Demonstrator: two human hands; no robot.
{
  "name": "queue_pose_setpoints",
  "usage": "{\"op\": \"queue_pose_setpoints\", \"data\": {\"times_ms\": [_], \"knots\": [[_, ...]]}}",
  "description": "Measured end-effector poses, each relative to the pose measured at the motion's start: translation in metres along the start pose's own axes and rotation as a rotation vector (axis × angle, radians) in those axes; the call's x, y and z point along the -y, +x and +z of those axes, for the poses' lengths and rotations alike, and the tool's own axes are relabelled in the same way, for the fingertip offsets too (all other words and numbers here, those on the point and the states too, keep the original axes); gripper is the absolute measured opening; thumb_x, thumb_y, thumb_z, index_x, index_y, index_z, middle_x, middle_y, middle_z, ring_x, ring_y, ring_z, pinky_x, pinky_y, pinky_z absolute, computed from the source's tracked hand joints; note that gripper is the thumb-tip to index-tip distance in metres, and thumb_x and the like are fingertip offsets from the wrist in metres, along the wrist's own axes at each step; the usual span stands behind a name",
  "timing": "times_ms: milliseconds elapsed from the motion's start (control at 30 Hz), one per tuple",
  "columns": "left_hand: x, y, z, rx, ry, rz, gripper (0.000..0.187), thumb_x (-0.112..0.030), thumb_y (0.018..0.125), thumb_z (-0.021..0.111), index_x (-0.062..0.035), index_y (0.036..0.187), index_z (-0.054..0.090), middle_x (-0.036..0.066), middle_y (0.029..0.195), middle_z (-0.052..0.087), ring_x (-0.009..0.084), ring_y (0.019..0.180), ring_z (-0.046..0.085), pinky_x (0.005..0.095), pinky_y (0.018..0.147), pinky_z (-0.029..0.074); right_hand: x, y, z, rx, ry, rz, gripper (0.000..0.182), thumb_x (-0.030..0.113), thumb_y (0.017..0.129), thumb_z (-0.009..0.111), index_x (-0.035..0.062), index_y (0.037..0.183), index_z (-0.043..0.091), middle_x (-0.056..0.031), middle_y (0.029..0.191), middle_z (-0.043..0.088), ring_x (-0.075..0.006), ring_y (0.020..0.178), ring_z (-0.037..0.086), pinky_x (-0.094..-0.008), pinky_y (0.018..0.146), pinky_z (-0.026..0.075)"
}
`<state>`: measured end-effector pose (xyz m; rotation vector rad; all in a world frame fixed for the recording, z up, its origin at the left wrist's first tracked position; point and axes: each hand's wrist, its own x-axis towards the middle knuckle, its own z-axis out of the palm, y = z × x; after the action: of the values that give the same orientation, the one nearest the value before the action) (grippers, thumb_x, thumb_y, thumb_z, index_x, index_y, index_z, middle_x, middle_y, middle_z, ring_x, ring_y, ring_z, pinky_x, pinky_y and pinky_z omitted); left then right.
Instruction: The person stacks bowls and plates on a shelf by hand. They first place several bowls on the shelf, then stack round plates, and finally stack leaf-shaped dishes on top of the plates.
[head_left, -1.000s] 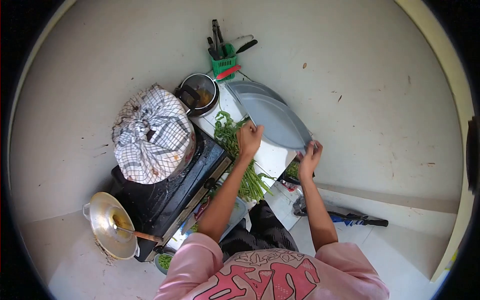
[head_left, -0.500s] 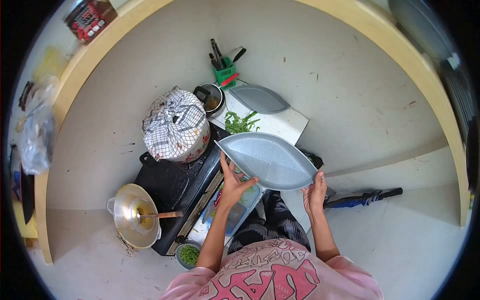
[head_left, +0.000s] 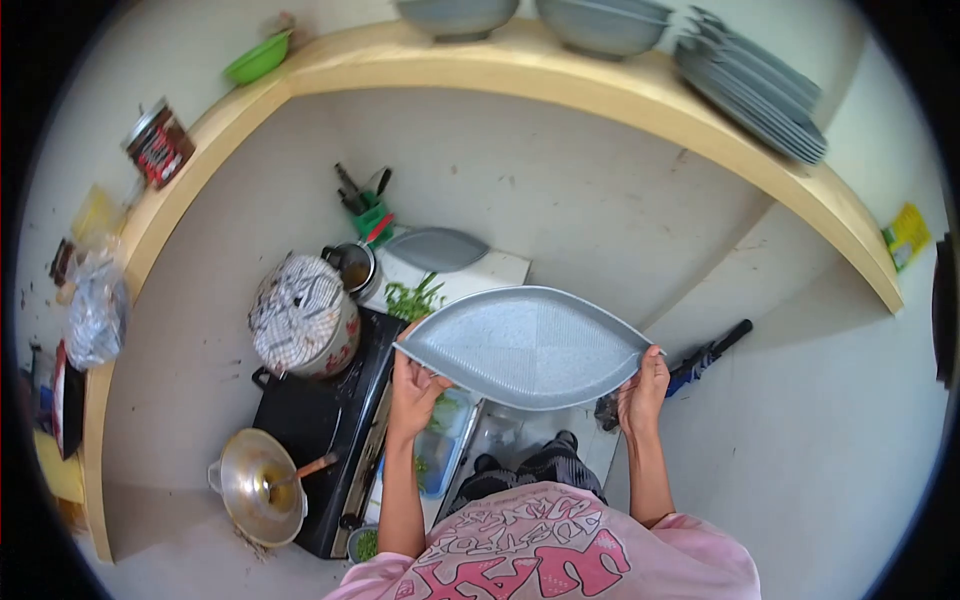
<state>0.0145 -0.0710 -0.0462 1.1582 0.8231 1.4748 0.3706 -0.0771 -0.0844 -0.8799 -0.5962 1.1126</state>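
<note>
A grey leaf-shaped serving dish (head_left: 535, 345) is held up in front of my body, its hollow side facing me. My left hand (head_left: 412, 395) grips its left end, thumb on the near edge and the other fingers partly hidden behind it. At the right tip, my right hand (head_left: 643, 390) is closed on the rim. A similar grey dish (head_left: 437, 249) lies on the white counter beyond. Green leaves (head_left: 414, 297) rest on the counter just behind the held dish.
A black stove (head_left: 320, 415) carries a cloth-covered pot (head_left: 300, 315). A wok (head_left: 262, 485) with a wooden-handled utensil sits left. A blue tray (head_left: 455, 440) is beside the stove. Overhead, a curved wooden shelf (head_left: 480, 68) bears stacked grey plates (head_left: 750, 95) and bowls. An umbrella (head_left: 705, 360) leans right.
My view has tilted up, bringing the shelf's bowls and plates into sight. The dish is still in both hands, now more level and farther from my body.
</note>
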Motion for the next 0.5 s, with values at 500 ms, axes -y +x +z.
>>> {"op": "queue_pose_setpoints", "data": {"times_ms": [500], "knots": [[-0.085,0.089,0.172,0.098,0.276,0.551,0.071,-0.048,0.103,0.062,-0.0023,0.152,0.040,0.018,0.150,0.052,0.0259,0.138,0.050,0.0385,0.116,0.037,0.224,0.013,-0.013,0.115,-0.205,-0.400,0.053,0.044,0.114,0.037,0.0018,0.143,0.046,-0.0119,0.137,0.056,-0.0199,0.126,0.056,-0.0365,0.105,0.048]]}}
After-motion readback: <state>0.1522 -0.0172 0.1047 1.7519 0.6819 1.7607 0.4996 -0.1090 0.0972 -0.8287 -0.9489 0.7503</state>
